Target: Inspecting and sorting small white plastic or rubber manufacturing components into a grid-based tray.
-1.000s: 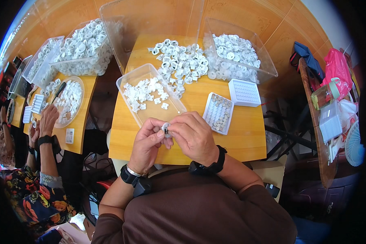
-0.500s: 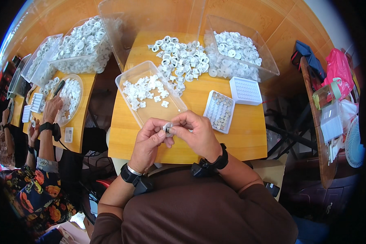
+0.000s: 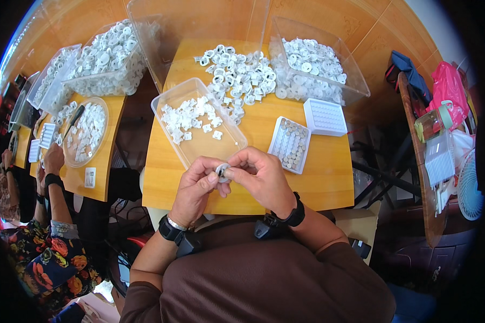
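Note:
Above the table's near edge, my left hand pinches a small round white plastic part between thumb and fingers. A dark slot shows in its face. My right hand is closed at the part's right side, thumb and fingertips against it; whether they also hold a smaller piece is hidden. Just beyond my hands is a clear plastic tray with small white square-shaped pieces. To the right of it, a white tray holds small round metallic discs in rows.
Loose white round parts are heaped at the table's back, beside a full clear bin. Another white ridged tray stands at right. At left, a co-worker's hand is near a round tray with a black-handled tool.
The part in my fingers has turned slightly, showing more of its round face. The co-worker's hand has drawn back from the round tray, leaving the black-handled tool there.

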Motion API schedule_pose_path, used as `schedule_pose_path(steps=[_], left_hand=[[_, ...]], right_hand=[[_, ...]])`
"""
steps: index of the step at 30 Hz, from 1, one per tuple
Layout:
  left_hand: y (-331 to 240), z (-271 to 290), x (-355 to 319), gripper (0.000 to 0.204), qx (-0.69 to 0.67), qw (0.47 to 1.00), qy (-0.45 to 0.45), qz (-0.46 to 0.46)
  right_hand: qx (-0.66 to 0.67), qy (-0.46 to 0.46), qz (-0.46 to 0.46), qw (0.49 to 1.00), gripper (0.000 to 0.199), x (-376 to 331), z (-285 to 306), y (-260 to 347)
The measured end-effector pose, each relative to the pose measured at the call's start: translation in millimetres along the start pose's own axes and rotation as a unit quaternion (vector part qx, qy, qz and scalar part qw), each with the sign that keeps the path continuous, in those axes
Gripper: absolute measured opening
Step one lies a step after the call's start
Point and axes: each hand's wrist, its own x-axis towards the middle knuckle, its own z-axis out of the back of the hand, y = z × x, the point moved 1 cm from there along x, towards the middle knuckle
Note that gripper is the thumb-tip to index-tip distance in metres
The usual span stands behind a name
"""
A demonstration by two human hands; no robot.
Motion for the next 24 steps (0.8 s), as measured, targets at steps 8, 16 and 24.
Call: schedule_pose_path(steps=[8, 16, 24], left_hand=[[1, 0, -2, 0.028, -0.012, 1.000, 0.005, 0.010], [4, 0, -1, 0.028, -0.067, 0.998, 0.003, 0.011], [9, -1, 1, 0.026, -0.078, 0.997, -0.005, 0.004]], right_hand=[[0.000, -0.035, 0.059, 0.998, 0.007, -2, -7, 3], [0.014, -0.028, 0.042, 0.999, 0.007, -2, -7, 1], [0.089, -0.011, 0.007, 0.996, 0.006, 2, -7, -6]])
